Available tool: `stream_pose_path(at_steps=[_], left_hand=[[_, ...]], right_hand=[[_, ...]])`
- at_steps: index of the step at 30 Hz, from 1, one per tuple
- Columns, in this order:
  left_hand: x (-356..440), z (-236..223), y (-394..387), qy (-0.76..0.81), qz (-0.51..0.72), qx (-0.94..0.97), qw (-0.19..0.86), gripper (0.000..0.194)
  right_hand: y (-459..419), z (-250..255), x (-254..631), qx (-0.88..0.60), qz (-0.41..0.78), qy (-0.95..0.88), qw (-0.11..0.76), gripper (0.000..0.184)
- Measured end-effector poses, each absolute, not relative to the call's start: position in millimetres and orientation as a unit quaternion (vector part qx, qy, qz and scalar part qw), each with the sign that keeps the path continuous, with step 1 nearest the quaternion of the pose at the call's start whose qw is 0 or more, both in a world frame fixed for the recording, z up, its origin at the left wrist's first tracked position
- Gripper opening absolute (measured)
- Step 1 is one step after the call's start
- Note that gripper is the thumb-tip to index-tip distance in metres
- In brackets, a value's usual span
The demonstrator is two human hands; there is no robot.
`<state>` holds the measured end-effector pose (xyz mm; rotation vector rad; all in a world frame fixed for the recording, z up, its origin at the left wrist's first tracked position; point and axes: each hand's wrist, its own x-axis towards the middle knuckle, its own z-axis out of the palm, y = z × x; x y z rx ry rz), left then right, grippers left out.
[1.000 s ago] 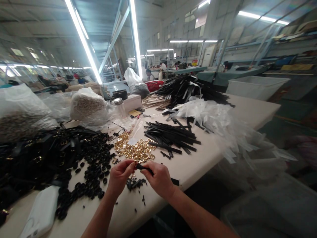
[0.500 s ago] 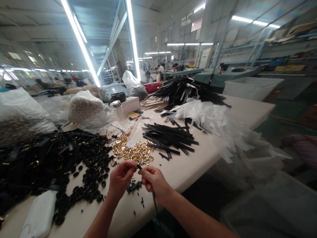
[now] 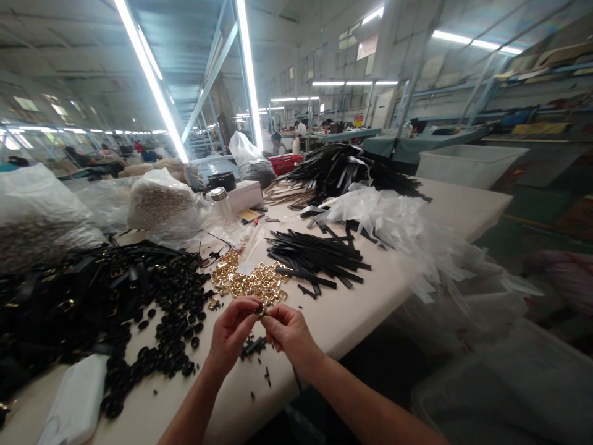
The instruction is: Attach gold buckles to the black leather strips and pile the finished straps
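Observation:
My left hand (image 3: 235, 334) pinches a small gold buckle (image 3: 259, 311) just above the table's front part. Close against it, my right hand (image 3: 293, 339) is closed on a thin black strap (image 3: 296, 378), whose tail hangs down past the table edge. The fingertips of both hands meet at the buckle and cover much of the strap's end. Right behind the hands lies a pile of loose gold buckles (image 3: 254, 281). Short black pieces (image 3: 252, 347) lie on the table below the fingers.
Cut black strips (image 3: 319, 256) lie beyond the buckles. Small round black parts (image 3: 171, 334) and finished black straps (image 3: 69, 309) fill the left. Clear plastic bags (image 3: 389, 216) spill over the right edge; a white bin (image 3: 470, 165) stands behind. A white case (image 3: 74, 398) lies front left.
The fingertips have come closer together around the buckle, and the strap's end, earlier visible between them, is now mostly covered. The strap's tail has shifted slightly right and shows less.

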<state>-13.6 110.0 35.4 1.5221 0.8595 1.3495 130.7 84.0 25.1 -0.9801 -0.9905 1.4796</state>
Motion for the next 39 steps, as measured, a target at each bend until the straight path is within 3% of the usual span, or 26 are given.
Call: stream_pose_path(at_steps=[4, 8, 12, 22, 32, 39], left_hand=[[-18.3, 28.1, 113.7, 0.364, 0.512, 0.576, 0.523, 0.020], [-20.0, 19.6, 116.9, 0.381, 0.443, 0.553, 0.593, 0.026], [-16.6, 19.0, 116.0, 0.380, 0.418, 0.547, 0.618, 0.024], [-20.5, 31.1, 115.9, 0.404, 0.463, 0.456, 0.644, 0.023], [-12.3, 23.9, 113.9, 0.388, 0.402, 0.413, 0.719, 0.028], [-15.7, 25.6, 114.6, 0.350, 0.375, 0.392, 0.764, 0.039]], right_hand=[[82.4, 34.8, 141.9, -0.478, 0.438, -0.573, 0.502, 0.023], [79.2, 44.4, 153.5, -0.535, 0.227, -0.700, 0.415, 0.009], [78.2, 46.7, 155.6, -0.540, 0.128, -0.757, 0.345, 0.007], [77.4, 47.9, 175.2, -0.505, 0.297, -0.740, 0.331, 0.015], [73.7, 42.1, 167.5, -0.481, 0.321, -0.734, 0.356, 0.024], [72.7, 51.3, 175.7, -0.401, 0.496, -0.694, 0.335, 0.021]])
